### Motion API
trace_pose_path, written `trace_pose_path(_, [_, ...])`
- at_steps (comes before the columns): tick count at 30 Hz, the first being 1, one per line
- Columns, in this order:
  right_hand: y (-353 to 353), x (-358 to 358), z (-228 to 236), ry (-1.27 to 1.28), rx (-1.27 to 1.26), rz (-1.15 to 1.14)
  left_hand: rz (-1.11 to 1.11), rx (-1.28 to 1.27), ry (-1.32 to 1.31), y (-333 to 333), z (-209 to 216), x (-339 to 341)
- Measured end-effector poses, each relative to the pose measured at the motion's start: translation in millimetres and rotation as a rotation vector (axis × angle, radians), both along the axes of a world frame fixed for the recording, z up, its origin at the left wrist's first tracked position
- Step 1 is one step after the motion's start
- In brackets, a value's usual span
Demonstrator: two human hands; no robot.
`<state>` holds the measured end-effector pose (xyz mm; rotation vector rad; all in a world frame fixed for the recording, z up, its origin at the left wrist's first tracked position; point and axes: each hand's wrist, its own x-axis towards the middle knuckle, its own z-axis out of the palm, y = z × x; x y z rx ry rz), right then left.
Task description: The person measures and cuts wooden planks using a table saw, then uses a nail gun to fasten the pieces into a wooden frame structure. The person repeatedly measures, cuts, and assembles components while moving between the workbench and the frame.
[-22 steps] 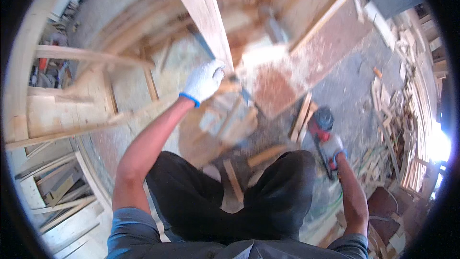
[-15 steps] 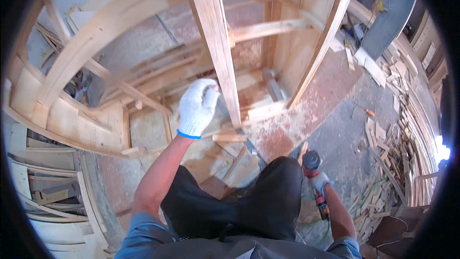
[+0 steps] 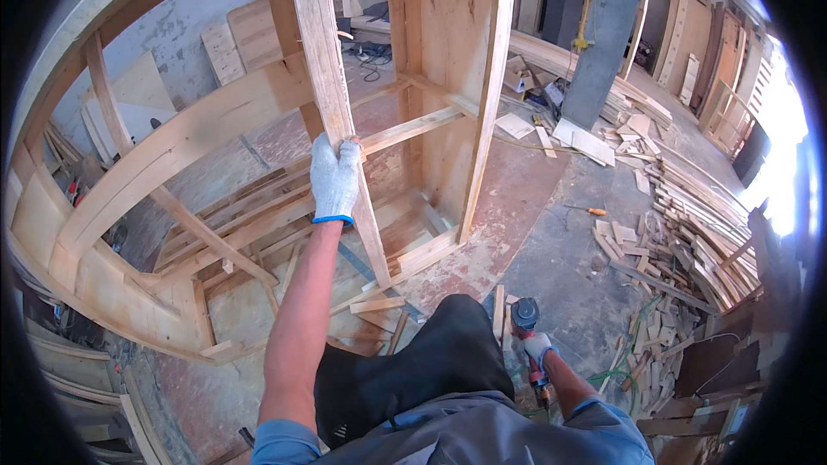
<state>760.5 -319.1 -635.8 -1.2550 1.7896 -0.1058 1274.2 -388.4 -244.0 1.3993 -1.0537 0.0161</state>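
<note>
My left hand, in a white knit glove with a blue cuff, is closed round an upright wooden post of a large wooden frame. The thumb lies along the post's right side, close to where a crosspiece meets it. Low at my right side, my right hand, also gloved, grips a red and black power drill. A black block at one end of the drill points away from me, and its other end is partly in shadow beside my forearm.
The frame's curved board sweeps across the left. A plywood side panel stands to the right of the post. Piled wood strips and offcuts cover the far right floor. A screwdriver with an orange handle and a green hose lie there too.
My left hand has gone from beside the post, fingers curled, to gripping it. The view has tilted up and turned right. The drill stays in my right hand.
</note>
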Motion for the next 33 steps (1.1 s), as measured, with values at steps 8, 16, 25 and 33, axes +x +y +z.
trace_pose_path(8, [-7,26,61,-0.617,0.038,-0.286,0.006,0.039,0.028,8,0,-2])
trace_pose_path(16, [-28,85,157,-0.716,-0.071,-0.189,0.061,-0.025,0.023,7,-13,-2])
trace_pose_path(25, [-25,116,258,-0.982,-0.200,-0.154,-0.050,0.040,0.165,18,-19,-9])
trace_pose_path(33, [-21,145,323,-0.975,-0.278,0.098,0.159,0.078,-0.397,41,21,46])
